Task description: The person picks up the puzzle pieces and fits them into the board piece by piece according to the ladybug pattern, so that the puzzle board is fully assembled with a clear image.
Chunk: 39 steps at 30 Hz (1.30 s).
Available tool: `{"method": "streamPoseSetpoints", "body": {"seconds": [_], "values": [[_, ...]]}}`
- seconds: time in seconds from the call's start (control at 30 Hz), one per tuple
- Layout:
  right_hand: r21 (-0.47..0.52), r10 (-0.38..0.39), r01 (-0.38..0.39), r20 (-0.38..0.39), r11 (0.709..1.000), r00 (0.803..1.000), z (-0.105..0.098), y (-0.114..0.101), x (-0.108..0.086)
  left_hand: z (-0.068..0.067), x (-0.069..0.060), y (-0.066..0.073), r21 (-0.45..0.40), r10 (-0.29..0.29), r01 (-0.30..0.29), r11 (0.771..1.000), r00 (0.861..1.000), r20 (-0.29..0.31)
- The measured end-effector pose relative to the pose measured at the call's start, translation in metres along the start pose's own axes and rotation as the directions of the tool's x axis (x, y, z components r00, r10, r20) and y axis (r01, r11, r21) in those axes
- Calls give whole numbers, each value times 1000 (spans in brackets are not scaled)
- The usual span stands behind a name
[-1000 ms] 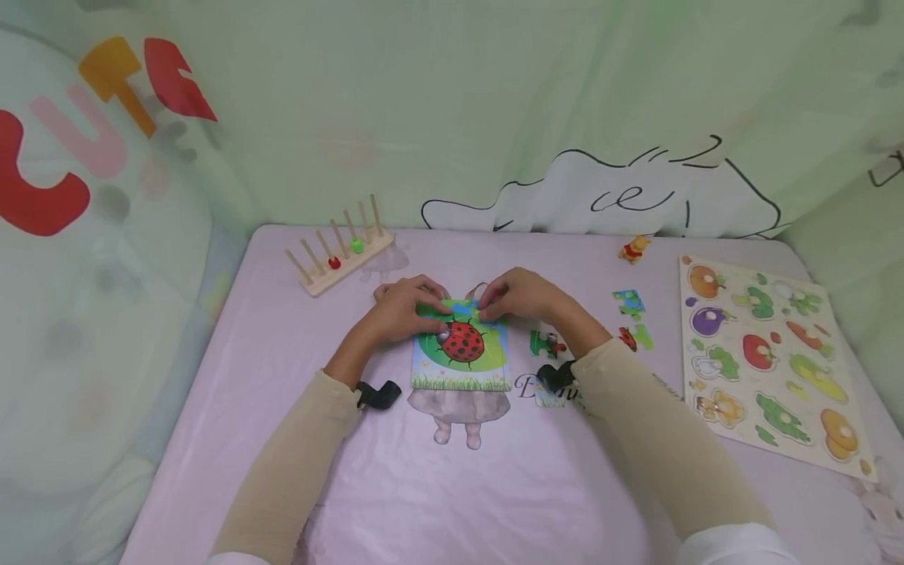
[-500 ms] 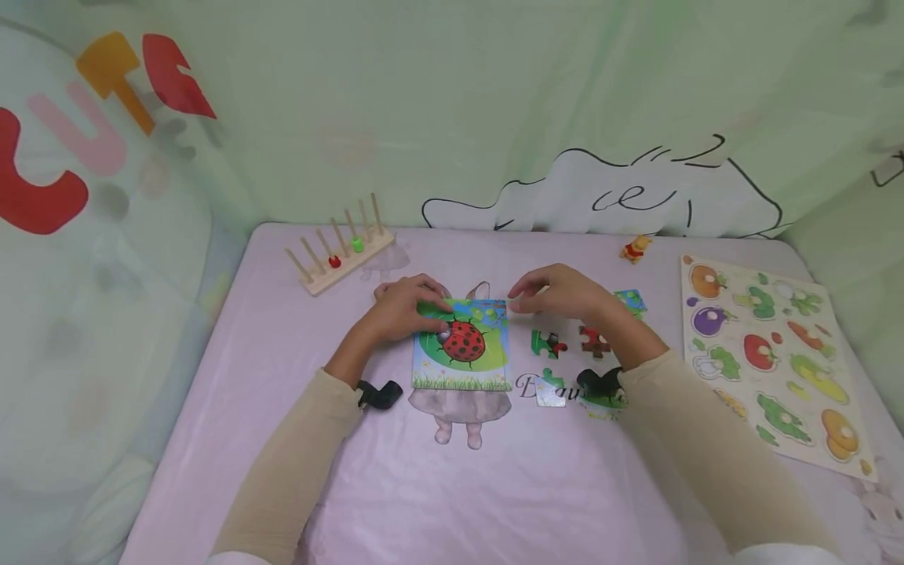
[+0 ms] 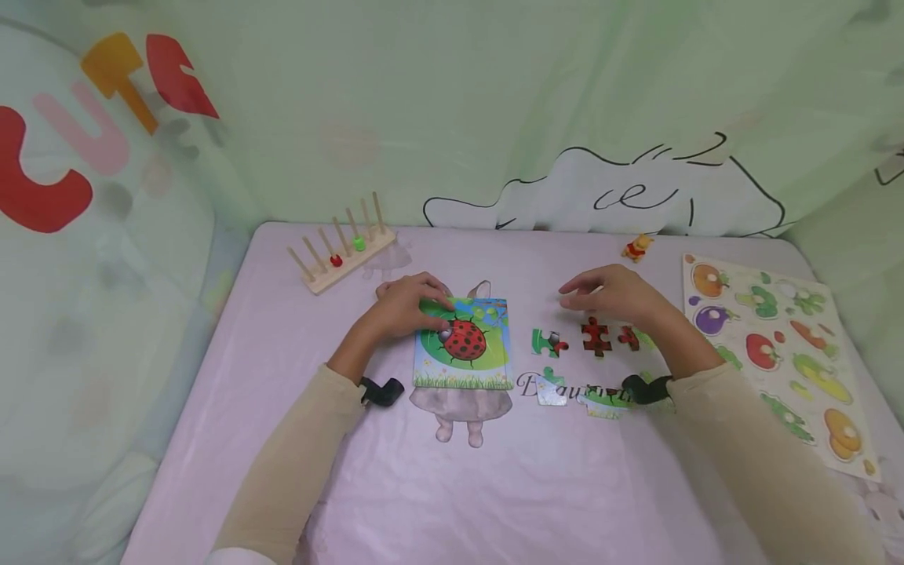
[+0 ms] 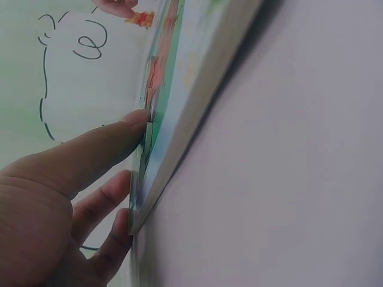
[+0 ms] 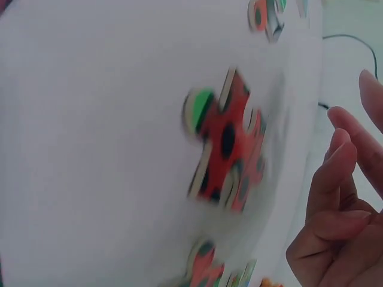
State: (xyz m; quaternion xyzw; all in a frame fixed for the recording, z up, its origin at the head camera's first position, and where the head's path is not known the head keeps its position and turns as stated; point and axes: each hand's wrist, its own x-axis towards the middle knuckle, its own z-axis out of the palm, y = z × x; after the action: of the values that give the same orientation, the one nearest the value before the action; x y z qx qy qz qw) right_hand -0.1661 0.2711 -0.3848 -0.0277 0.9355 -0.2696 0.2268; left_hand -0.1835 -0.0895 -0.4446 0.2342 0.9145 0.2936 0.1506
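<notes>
On the desk (image 3: pixel 565 486) lay a ladybug puzzle (image 3: pixel 464 345), its upper left corner under the left hand (image 3: pixel 404 308), fingers relaxed. The right hand (image 3: pixel 620 295), loosely parted around nothing, had drawn away toward the red piece (image 3: pixel 596 336), leaving only the left touching the puzzle.

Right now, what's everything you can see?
ladybug puzzle: one, red, green, blue, middle
loose puzzle pieces: at least five, red, green, white, right of puzzle
peg rack: one, wooden, back left
beads: two, red, green, on rack
bear figure: one, yellow, red, back right
vegetable board: one, cream, right
letters: four, red, pink, orange, left
backdrop: one, green, behind
sheet: one, pink, underneath
gadgets: two, black, wrists
sleeves: two, beige, on arms
left hand: one, touching puzzle
right hand: one, near pieces
</notes>
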Motion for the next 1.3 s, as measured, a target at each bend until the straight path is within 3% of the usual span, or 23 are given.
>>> {"method": "streamPoseSetpoints", "body": {"seconds": [0.63,1.03,1.3], "values": [[-18,118,-121,-104,992,988,-31,72,-4,0,0,0,-8,-1,1,1000,1000,8],[-25,145,-149,-106,989,984,-36,101,0,1,0,0,-15,8,-8,1000,1000,5],[4,148,-148,-100,989,984,-35,101,0,1,0,0,-19,2,-1,1000,1000,4]]}}
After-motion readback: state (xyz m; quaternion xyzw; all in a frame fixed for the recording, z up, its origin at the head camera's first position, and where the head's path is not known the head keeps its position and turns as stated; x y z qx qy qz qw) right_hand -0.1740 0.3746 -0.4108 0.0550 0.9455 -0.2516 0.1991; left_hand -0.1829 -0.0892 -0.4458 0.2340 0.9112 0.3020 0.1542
